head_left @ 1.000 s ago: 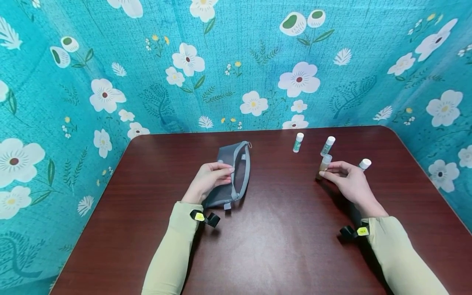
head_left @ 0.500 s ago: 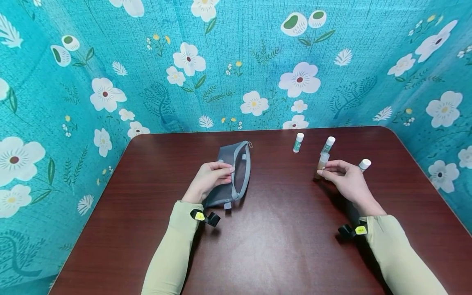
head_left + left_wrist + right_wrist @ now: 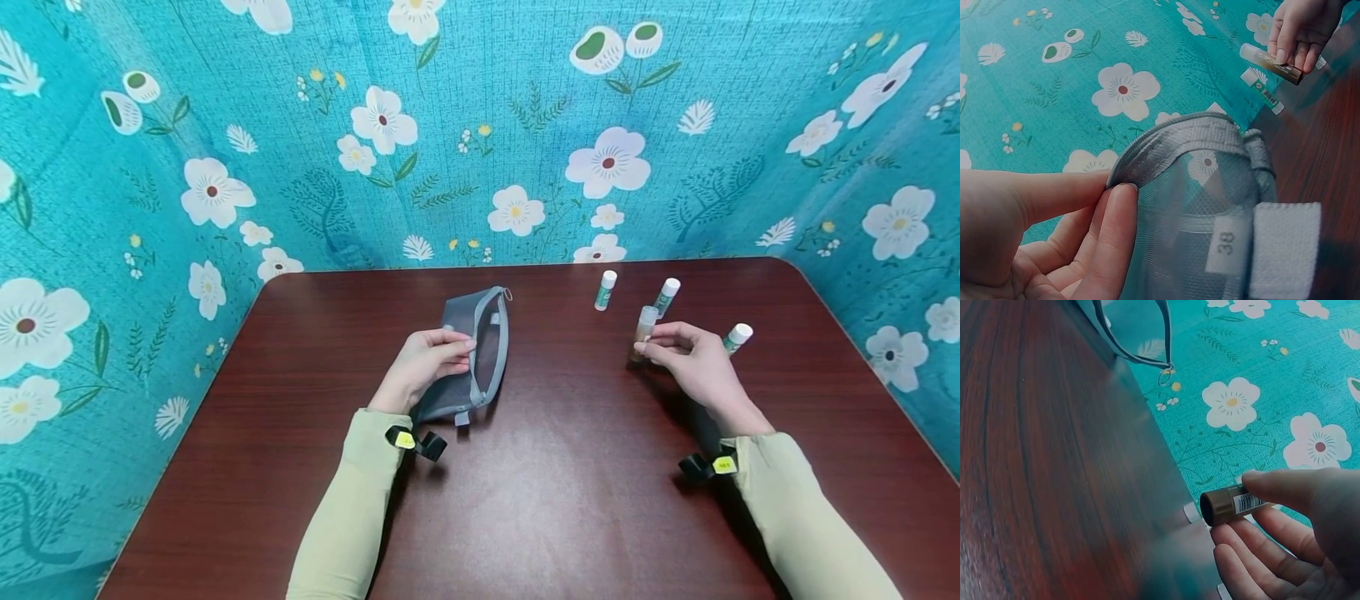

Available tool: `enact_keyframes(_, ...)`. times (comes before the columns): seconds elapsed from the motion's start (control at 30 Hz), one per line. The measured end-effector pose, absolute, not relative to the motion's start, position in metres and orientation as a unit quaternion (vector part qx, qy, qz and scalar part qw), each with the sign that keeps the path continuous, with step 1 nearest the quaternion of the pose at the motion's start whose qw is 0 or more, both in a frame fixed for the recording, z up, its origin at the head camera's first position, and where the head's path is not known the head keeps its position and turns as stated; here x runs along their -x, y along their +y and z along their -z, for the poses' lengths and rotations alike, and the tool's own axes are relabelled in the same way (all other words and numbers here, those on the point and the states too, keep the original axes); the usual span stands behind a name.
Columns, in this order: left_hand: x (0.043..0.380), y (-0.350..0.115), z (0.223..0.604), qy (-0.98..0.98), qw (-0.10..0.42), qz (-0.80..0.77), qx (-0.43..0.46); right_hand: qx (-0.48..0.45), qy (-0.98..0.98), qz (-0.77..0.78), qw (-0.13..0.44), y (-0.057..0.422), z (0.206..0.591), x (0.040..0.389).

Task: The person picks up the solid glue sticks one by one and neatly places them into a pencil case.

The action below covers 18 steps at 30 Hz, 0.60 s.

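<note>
My left hand [image 3: 423, 367] pinches the rim of a grey mesh zip pouch [image 3: 453, 396] between thumb and fingertips. The pouch's mouth gapes toward the right, and a white tag [image 3: 1229, 244] marked 38 shows through its mesh in the left wrist view. Over the right part of the table, my right hand [image 3: 697, 367] holds a brown glue stick [image 3: 646, 321] with a frosted cap, cap end up. Its dark base and barcode label [image 3: 1249, 503] show in the right wrist view. Thumb and fingers grip it from opposite sides.
Close behind the brown stick is a white-capped, green-labelled glue stick [image 3: 667, 296]. Another [image 3: 606, 290] stands farther left near the back edge, and a third [image 3: 738, 337] is partly hidden behind my right hand. A flowered teal cloth [image 3: 450, 125] hangs behind the dark wooden table [image 3: 555, 467].
My right hand has shifted slightly left with the brown glue stick, uncovering more of the rightmost green-labelled stick. The left hand and pouch have stayed in place.
</note>
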<state>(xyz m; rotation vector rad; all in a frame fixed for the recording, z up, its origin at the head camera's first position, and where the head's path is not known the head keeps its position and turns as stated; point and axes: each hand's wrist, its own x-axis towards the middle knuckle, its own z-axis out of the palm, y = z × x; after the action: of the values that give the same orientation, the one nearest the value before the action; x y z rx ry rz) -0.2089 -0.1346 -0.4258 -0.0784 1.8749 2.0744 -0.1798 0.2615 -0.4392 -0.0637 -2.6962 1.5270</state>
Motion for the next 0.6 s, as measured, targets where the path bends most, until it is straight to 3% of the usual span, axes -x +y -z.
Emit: enact_keyframes(0.6,0.209,-0.135,0.425,0.657,0.173,-0.733,0.031,0.005,-0.855,-0.517,0.021,0.249,0.435,0.186)
